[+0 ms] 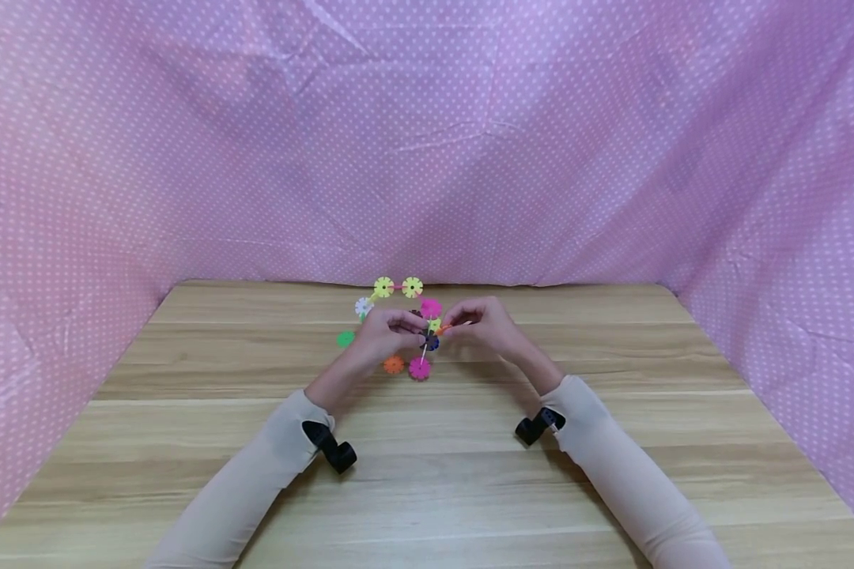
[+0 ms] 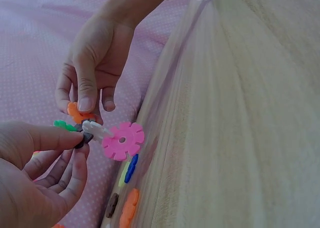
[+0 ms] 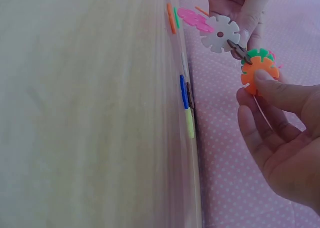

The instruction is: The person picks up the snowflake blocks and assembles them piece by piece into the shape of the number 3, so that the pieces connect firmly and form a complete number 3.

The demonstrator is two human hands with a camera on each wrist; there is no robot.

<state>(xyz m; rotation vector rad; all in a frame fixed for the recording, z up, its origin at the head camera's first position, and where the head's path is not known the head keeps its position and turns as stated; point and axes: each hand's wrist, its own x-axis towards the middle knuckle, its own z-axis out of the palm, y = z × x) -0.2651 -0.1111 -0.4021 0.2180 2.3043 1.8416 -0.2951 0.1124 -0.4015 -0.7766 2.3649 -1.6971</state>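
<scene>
Pinches a dark disc with the left hand and, just beside that dark disc, an orange disc with the right hand.

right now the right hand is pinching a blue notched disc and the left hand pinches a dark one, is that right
Not quite: the right hand pinches an orange notched disc, not a blue one, as the right wrist view shows. The left hand does pinch a dark disc.
</scene>
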